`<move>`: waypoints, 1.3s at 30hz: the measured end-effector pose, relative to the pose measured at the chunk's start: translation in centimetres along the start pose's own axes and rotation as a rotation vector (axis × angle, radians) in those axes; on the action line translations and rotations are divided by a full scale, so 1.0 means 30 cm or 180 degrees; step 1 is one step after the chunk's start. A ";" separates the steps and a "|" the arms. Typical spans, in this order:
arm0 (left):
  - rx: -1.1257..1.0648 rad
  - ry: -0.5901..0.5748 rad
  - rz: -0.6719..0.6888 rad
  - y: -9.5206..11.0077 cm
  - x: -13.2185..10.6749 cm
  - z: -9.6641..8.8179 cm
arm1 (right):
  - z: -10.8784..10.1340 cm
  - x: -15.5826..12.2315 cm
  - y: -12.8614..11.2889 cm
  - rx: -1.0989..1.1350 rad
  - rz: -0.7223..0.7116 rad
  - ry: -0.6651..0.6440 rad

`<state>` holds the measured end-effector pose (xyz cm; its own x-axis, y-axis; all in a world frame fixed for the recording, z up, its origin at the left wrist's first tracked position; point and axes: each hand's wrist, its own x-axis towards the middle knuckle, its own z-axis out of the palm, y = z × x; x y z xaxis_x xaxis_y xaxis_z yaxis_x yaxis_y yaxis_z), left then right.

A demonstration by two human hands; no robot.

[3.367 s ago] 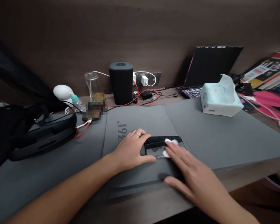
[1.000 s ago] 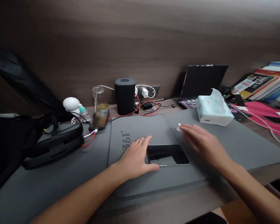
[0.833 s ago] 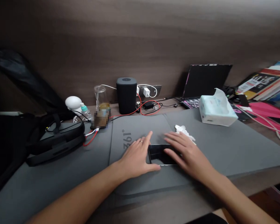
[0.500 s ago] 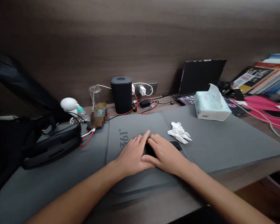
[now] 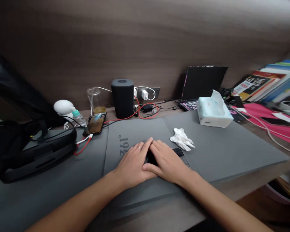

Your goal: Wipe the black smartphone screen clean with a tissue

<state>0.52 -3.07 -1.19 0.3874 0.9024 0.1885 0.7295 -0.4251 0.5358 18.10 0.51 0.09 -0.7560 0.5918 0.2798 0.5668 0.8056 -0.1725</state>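
Under the ringed left hand (image 5: 132, 164) and bare right hand (image 5: 168, 161), each grip too hidden to tell, the black, rectangular, glass-faced phone (image 5: 181, 153) on the flat grey mat (image 5: 229, 145) is probably stiff, slippery, best edge-held.

One phone (image 5: 151, 159), dark-screened with a thin pale rim and rounded corners, lies flat and face up on the grey mat (image 5: 222, 145), long axis left to right; the left hand (image 5: 134, 163) and right hand (image 5: 168, 161) cover much of it, leaving glass visible between them and at its right end. One white tissue (image 5: 182, 139), crumpled into pointed folds, lies loose beyond the phone's far edge, apart from it.
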 end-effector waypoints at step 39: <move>0.0082 0.0068 0.0301 -0.028 -0.008 0.009 | -0.004 0.009 0.001 0.0125 -0.0029 0.0089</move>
<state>-0.03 -2.95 -1.90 0.4432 0.8594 0.2549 0.7047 -0.5098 0.4934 17.94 0.69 0.29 -0.7513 0.5837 0.3078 0.5462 0.8118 -0.2065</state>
